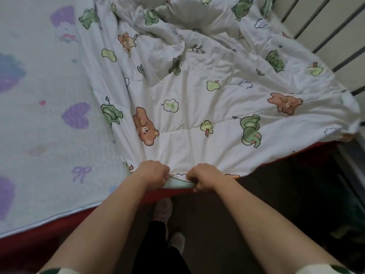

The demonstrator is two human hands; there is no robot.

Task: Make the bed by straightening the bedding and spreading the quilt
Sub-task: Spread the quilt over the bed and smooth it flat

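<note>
The quilt (197,107), white and printed with brown bears, green animals, little trees and apples, covers the right part of the bed. It lies fairly flat near the person and rumples into thick folds toward the far end. Both hands hold its near hem at the bed's front edge. The left hand (153,174) and the right hand (205,177) sit close together, knuckles up, with the fingers of each curled round a gathered bunch of fabric. Creases fan out from the two grips across the cloth.

The quilt's left edge runs slantwise away from the hands, leaving the pale sheet (39,135), patterned with purple hearts and a bow, bare over the whole left side of the bed. The quilt's right corner droops past the bed's near right corner, just beside the grey metal rails (324,36) along that side. Below the sheet the red bed side (29,248) shows. The person stands on the dark floor (256,194) right at the front edge, with two light slippers (164,212) visible between the forearms.
</note>
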